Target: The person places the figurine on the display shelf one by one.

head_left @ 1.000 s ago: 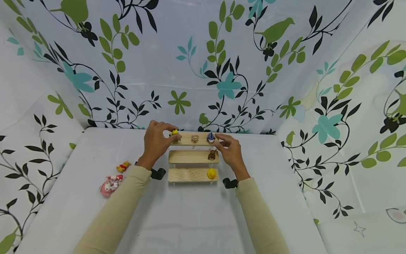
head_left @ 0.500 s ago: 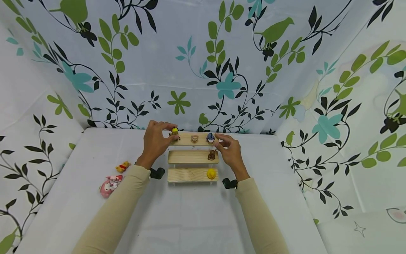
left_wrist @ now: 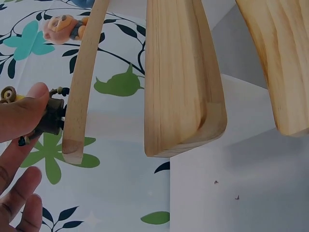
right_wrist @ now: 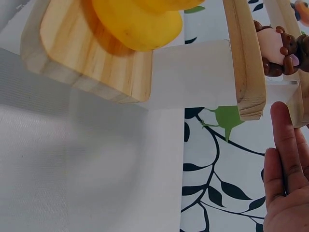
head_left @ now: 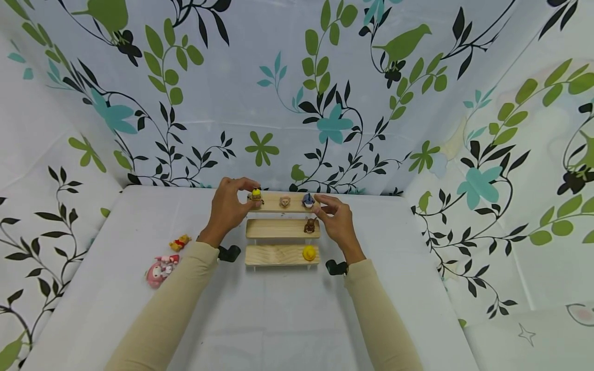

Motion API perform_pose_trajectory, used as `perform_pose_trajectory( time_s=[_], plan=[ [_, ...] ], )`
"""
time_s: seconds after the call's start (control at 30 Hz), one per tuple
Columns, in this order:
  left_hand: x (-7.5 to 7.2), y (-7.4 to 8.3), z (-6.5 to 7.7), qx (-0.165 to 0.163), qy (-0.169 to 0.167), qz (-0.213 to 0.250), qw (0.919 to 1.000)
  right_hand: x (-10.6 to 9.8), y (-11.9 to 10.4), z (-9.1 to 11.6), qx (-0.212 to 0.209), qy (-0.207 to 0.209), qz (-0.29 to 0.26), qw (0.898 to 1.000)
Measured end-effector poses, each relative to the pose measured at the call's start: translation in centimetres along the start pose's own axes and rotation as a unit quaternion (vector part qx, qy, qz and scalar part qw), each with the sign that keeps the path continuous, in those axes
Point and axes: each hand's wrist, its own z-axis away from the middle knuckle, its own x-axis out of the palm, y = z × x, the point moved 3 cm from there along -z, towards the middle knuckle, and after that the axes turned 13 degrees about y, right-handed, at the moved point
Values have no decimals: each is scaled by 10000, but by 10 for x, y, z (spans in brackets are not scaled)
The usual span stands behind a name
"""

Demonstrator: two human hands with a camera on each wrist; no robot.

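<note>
In the head view my left hand (head_left: 229, 206) is at the left end of the top wooden shelf (head_left: 297, 206). It pinches a small minion figurine (head_left: 256, 195), yellow with dark clothing; the left wrist view shows the figurine's body (left_wrist: 52, 118) between thumb and finger, feet toward the shelf. My right hand (head_left: 339, 221) touches the right end of the same shelf, beside a blue-and-white figurine (head_left: 308, 201). In the right wrist view its visible fingers (right_wrist: 285, 140) are fairly straight; the thumb is hidden there. A pinkish bear-like figurine (head_left: 285, 201) stands mid-shelf.
Below, the middle shelf (head_left: 274, 229) bears a brown figurine (head_left: 310, 225) and the bottom shelf (head_left: 274, 255) a yellow figurine (head_left: 309, 253), both at the right. A red-and-yellow bear figurine (head_left: 180, 243) and pink figurines (head_left: 161, 271) lie left on the white table (head_left: 278, 319).
My left thumb has drawn back slightly, and more of the minion's front shows between the fingers. The right hand and the other figurines look unchanged.
</note>
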Motion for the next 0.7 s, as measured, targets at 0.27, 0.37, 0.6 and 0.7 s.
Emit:
perform_pose_trajectory(
  time_s=[0.27, 0.37, 0.6, 0.7],
  plan=[
    [-1, -3, 0, 21, -27, -36, 10000, 0, -1, -1, -47, -34, 0, 10000],
    [-3, -2, 0, 21, -24, -9, 10000, 0, -1, -1, -41, -50, 9, 10000],
    [-11, 2, 2, 63, 19, -43, 10000, 0, 0, 0, 27, -44, 132, 9999],
    [-15, 1, 2, 85, 32, -72, 9999, 0, 1, 0, 64, -39, 159, 9998]
  ],
)
